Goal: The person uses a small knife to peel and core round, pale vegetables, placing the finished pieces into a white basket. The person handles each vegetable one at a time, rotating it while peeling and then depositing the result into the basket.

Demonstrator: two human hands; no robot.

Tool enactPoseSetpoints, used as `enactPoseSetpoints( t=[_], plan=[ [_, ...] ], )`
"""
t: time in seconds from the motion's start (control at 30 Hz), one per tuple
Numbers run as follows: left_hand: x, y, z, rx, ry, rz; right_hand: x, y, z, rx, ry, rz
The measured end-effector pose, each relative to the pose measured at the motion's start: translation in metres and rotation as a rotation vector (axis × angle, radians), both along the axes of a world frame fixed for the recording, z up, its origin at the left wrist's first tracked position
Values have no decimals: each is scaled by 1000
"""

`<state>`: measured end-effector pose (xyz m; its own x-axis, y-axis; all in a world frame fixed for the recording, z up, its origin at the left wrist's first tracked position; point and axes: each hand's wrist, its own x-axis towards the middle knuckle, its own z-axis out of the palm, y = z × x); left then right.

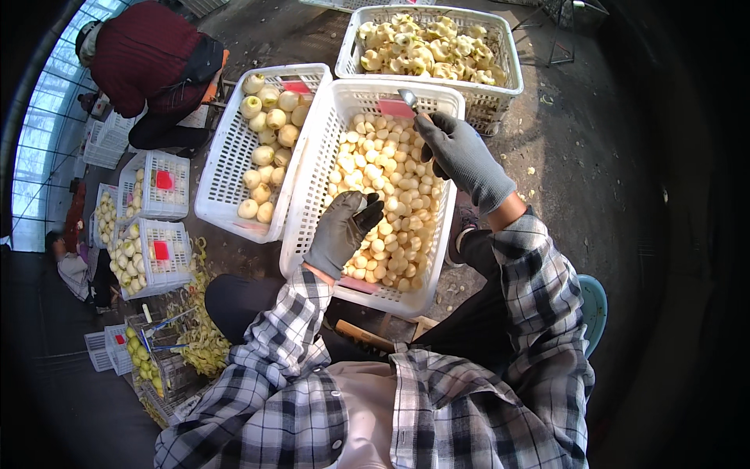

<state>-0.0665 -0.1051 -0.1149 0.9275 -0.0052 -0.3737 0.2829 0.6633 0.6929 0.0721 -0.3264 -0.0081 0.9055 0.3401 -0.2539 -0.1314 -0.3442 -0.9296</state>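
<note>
My right hand (460, 155), in a grey coated work glove, grips a metal spoon (408, 98) by its handle. The bowl of the spoon points up and away over the far end of a white plastic crate (310, 193). That crate holds many small, pale, peeled fruit halves (389, 223). Above its left side is my left hand (345, 231), gloved too, with fingers curled. Between thumb and fingers shows a pale piece (362, 204), mostly hidden by the glove. Left of it, another white crate (225, 182) holds larger, whole peeled fruits (275, 120).
A crate (430, 87) of pale fruit scraps (428, 47) stands beyond. A person in a dark red top (143, 55) bends at upper left. Fruit-filled crates (167, 258) and a heap of peelings (205, 340) lie left; a blue-green basin (593, 313) is at my right.
</note>
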Motion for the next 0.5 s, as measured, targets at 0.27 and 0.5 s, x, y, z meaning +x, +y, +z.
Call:
enactPoseSetpoints(
  t=[0.27,0.5],
  plan=[
    [-54,-8,116,-20,-172,162,-94,9,37,202,183,224],
    [-87,-8,151,228,-302,146,-132,14,62,260,274,441]
  ],
)
